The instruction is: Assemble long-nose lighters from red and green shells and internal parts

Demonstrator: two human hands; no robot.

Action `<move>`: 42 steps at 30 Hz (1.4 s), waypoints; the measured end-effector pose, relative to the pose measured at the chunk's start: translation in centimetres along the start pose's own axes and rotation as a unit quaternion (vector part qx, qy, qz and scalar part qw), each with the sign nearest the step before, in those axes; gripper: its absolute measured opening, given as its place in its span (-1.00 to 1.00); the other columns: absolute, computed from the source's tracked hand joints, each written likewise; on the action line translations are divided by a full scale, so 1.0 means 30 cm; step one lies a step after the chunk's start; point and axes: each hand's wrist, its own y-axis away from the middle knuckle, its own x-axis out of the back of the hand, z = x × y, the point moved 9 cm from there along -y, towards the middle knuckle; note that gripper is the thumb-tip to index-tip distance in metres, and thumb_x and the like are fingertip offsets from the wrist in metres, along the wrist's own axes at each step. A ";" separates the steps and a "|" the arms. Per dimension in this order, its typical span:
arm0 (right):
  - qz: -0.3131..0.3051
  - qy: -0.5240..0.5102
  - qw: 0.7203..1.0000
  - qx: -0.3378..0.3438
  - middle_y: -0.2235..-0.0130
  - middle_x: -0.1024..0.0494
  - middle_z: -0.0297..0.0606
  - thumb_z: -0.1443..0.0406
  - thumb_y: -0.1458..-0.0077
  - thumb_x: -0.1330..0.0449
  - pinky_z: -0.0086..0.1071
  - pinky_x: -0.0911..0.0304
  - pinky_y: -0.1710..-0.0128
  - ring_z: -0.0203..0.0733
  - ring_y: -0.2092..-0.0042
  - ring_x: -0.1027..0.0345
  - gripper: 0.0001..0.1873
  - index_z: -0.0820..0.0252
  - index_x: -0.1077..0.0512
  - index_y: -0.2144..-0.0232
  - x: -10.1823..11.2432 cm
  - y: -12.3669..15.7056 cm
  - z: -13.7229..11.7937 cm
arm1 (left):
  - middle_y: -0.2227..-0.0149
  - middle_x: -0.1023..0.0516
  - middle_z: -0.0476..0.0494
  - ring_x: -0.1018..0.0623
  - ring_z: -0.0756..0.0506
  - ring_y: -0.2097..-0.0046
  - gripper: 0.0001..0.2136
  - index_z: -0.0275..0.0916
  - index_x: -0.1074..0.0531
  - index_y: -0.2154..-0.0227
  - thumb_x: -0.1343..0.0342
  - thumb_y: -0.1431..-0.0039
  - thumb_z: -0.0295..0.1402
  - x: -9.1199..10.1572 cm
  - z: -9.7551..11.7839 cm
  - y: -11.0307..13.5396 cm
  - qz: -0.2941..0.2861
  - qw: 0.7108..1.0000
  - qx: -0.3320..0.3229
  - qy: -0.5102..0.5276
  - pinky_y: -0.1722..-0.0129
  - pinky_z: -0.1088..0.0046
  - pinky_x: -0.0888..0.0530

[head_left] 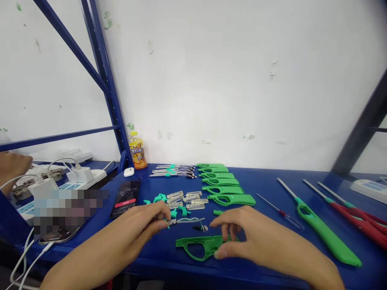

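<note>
My left hand (148,223) pinches a small metal igniter part with thin wires (187,220) trailing right over the blue table (266,181). My right hand (242,233) grips the right end of a green lighter shell half (199,245) lying flat near the table's front edge. Both hands are closed on their parts, a short gap apart. Just behind them lie several small metal pieces (184,199) and teal plastic clips (160,198).
A row of green shell halves (222,183) and a bundle of wired rods (173,170) lie further back. Finished green (320,227) and red (359,219) long lighters lie at right. A phone (125,199), drink bottle (137,151), power strips (78,177) and another person's hand (12,167) are at left.
</note>
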 end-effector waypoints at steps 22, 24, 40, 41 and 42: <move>-0.034 0.006 0.999 0.019 0.27 -0.66 -0.46 0.02 -0.18 -0.44 -0.38 -0.23 0.25 -0.17 0.21 -0.52 -0.72 -0.14 -0.64 0.09 -0.020 0.003 -0.026 | -0.19 -0.61 0.19 -0.60 -0.13 -0.21 -0.70 0.32 -0.44 -0.23 -0.01 -0.54 -0.06 0.006 -0.024 0.008 0.063 0.996 -0.045 -0.046 -0.24 0.39 -0.52; -0.041 0.007 0.999 0.010 0.25 -0.66 -0.47 0.00 -0.10 -0.49 -0.39 -0.24 0.23 -0.14 0.16 -0.52 -0.62 -0.18 -0.64 0.04 -0.025 0.003 -0.011 | -0.19 -0.61 0.20 -0.60 -0.12 -0.21 -0.70 0.33 -0.44 -0.23 -0.02 -0.54 -0.07 0.007 -0.023 0.001 0.063 0.995 -0.054 -0.047 -0.25 0.40 -0.51; 0.000 0.069 0.995 0.069 0.24 -0.69 -0.40 0.04 -0.38 -0.27 -0.35 -0.21 0.23 -0.15 0.18 -0.49 -0.76 -0.03 -0.67 0.20 -0.005 0.002 -0.060 | 0.02 -0.67 0.03 -0.66 -0.15 0.05 -0.70 0.18 -0.54 -0.14 -0.04 -0.51 0.00 -0.018 -0.058 -0.018 0.045 0.999 -0.024 -0.015 0.11 0.45 -0.59; 0.000 0.068 0.995 0.071 0.23 -0.69 -0.39 0.05 -0.39 -0.26 -0.34 -0.21 0.23 -0.15 0.18 -0.50 -0.75 -0.02 -0.67 0.20 -0.004 0.003 -0.062 | 0.00 -0.67 0.01 -0.65 -0.15 0.04 -0.71 0.16 -0.55 -0.13 -0.04 -0.51 -0.02 -0.021 -0.055 -0.021 0.042 0.999 -0.028 -0.013 0.10 0.45 -0.59; 0.000 0.067 0.995 0.073 0.23 -0.70 -0.38 0.06 -0.39 -0.26 -0.34 -0.21 0.23 -0.15 0.19 -0.51 -0.75 0.00 -0.68 0.20 -0.003 0.004 -0.064 | -0.01 -0.66 -0.01 -0.65 -0.16 0.03 -0.72 0.13 -0.56 -0.12 -0.04 -0.52 -0.05 -0.024 -0.051 -0.024 0.038 0.999 -0.037 -0.010 0.10 0.44 -0.59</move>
